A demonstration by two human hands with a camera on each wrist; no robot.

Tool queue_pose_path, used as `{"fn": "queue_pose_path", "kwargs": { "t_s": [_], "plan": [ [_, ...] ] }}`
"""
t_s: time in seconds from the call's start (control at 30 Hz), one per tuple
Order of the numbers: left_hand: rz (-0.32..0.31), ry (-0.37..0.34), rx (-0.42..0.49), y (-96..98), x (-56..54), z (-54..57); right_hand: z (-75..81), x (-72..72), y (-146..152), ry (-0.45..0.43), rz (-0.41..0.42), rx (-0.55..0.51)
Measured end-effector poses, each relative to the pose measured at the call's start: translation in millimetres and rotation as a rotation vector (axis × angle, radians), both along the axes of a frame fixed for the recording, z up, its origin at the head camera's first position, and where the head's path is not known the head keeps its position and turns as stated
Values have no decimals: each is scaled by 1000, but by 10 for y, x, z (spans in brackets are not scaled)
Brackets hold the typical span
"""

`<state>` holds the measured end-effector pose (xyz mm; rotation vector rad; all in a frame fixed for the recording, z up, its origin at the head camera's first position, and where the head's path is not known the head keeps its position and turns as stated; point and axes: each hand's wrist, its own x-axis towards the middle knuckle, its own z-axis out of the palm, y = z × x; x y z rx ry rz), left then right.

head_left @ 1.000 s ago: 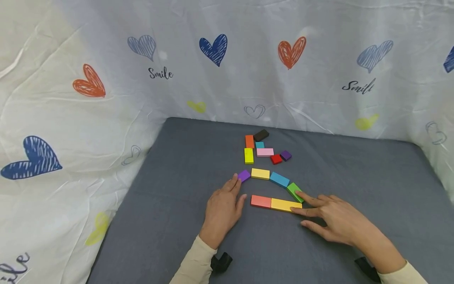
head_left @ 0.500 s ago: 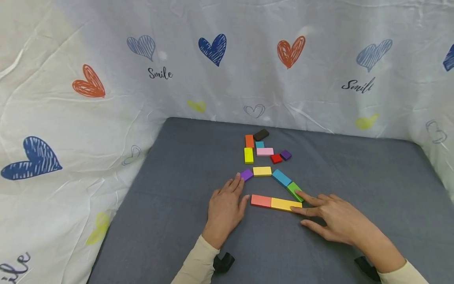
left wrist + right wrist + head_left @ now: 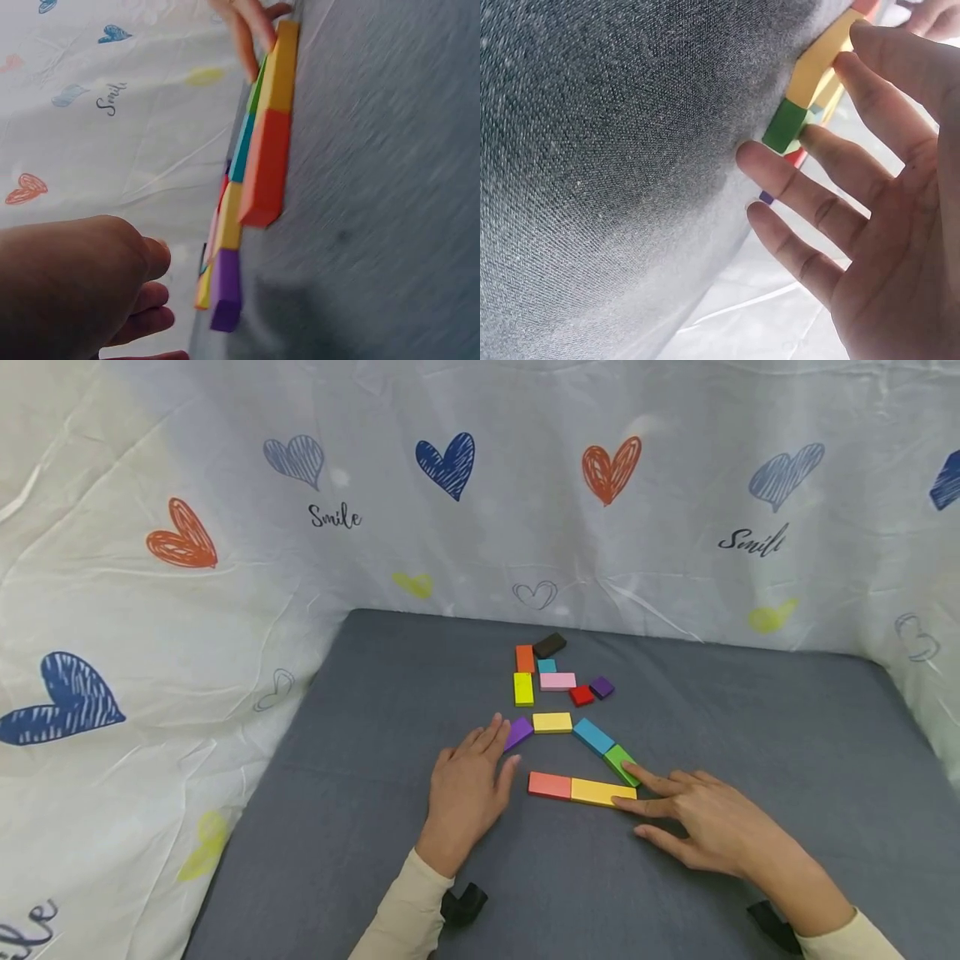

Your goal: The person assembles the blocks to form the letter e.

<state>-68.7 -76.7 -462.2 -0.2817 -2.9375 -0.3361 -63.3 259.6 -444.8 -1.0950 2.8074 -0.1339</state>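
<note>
So the blocks lie just right of centre in the head view, on a grey counter (image 3: pixel 360 777). Nearest row: a coral block (image 3: pixel 549 786) butted end to end with a long yellow block (image 3: pixel 588 791). Above that there's a loose arch, left to right: purple block (image 3: pixel 519 733), short yellow block (image 3: pixel 552 723), blue block (image 3: pixel 594 737), green block (image 3: pixel 621 765). Blue touches green, and green's lower end comes right up to the long yellow's right end. Over on the left, purple and coral have a decent gap between them.

Right hand (image 3: pixel 712 822), lower right of centre: grip spread, fingers apart, one fingertip on green and another on the long yellow. Left hand (image 3: pixel 467 789), just left of centre: grip relaxed, fingers fairly straight and close together, right by purple's outer end (can't tell if they touch; the left wrist view seems to show a gap).

Room-wise, wide grey stretches run out to the counter's left and right edges. Upward it's tighter: only a narrow strip separates the arch from a second block cluster, whose dark block (image 3: pixel 550 645) sits near the back edge, where a white cloth (image 3: pixel 480 552) rises.
</note>
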Motion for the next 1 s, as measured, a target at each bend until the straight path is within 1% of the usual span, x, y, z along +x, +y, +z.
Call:
{"fn": "queue_pose_path", "kwargs": {
  "t_s": [0.07, 0.17, 0.23, 0.3, 0.37, 0.5, 0.6, 0.7, 0.83, 0.93, 1.0],
  "plan": [
    [-3, 7, -7, -31, -72, 47, -4, -1, 10, 8, 6, -7],
    [-25, 62, 2, -89, -203, 108, -9, -1, 26, 22, 15, -19],
    [-50, 101, 13, -128, -317, 143, -13, -1, 34, 31, 20, -26],
    [-74, 108, 44, -154, -452, 173, -14, -2, 43, 34, 21, -30],
    [-94, 78, 76, -164, -597, 203, -14, -2, 53, 34, 18, -32],
    [-120, -21, 131, -167, -885, 221, -8, 3, 62, 26, 14, -38],
    [-140, -80, 120, -175, -1083, 201, -1, 8, 58, 24, 21, -40],
    [-167, -139, 93, -185, -1249, 178, 7, 10, 52, 22, 27, -34],
    [-227, -192, 61, -189, -1414, 140, 14, 9, 51, 17, 35, -36],
    [-272, -213, 46, -183, -1492, 105, 8, 10, 50, 18, 40, -44],
    [-290, -221, 41, -174, -1526, 87, 2, 12, 49, 21, 43, -47]
  ]
}}
